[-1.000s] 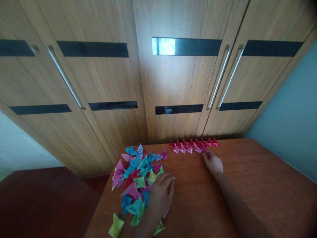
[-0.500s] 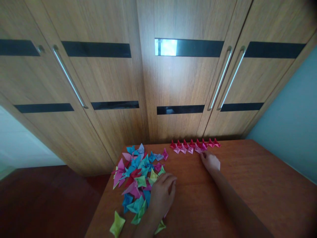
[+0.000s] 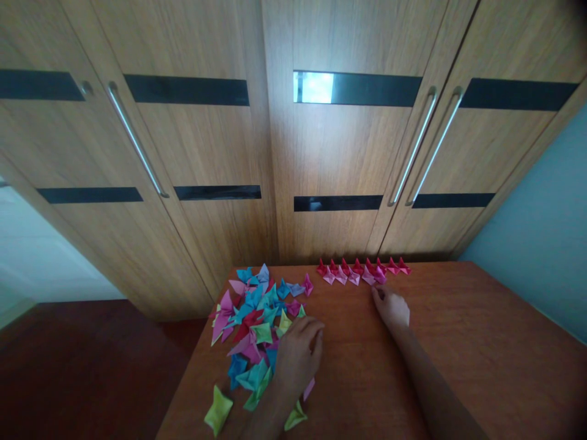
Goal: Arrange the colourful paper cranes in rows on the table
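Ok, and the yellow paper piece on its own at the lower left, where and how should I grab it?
Probably pinch the yellow paper piece across its middle, from above on the near side: its corners look like thin points, and the pile lies beyond it.

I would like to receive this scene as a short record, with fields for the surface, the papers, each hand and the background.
Surface: brown wooden table
Loose papers: multicoloured heap of folded pieces, on the table's left
Ordered papers: red row at the back edge, pink row before it
Left hand: left hand over the heap's right side, fingers curled; grasp unclear
Right hand: right hand beside the magenta piece; contact unclear
Background: wooden cabinet with metal handles
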`<move>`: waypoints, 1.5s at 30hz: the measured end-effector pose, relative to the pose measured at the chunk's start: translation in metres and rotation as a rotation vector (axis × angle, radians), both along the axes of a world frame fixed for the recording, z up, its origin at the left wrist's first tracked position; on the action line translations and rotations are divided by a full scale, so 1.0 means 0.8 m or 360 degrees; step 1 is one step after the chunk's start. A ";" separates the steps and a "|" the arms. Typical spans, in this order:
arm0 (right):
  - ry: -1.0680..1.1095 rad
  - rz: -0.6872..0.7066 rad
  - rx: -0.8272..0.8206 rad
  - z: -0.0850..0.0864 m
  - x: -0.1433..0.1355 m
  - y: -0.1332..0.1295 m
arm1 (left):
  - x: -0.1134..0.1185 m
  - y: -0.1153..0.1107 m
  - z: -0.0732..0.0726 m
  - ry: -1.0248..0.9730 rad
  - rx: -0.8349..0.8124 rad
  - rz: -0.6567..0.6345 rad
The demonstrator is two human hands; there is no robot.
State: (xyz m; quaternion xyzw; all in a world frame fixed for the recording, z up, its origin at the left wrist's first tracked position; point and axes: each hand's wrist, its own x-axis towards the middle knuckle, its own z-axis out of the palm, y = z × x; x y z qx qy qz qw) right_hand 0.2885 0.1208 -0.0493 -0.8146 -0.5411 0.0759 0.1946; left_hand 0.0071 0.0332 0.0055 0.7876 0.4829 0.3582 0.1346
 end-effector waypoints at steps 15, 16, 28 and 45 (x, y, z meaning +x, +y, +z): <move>0.0221 0.0409 0.0251 -0.012 -0.042 -0.062 | -0.047 0.058 0.037 0.0813 -0.0130 0.0384; 0.0235 0.0414 0.0252 -0.012 -0.041 -0.062 | -0.044 0.062 0.037 0.0909 -0.0156 0.0378; 0.0252 0.0460 0.0311 -0.015 -0.039 -0.062 | -0.034 0.077 0.032 0.1120 -0.0254 0.0401; 0.1238 0.0657 0.0538 -0.001 -0.059 -0.086 | 0.024 -0.018 0.008 -0.0169 0.0017 -0.0096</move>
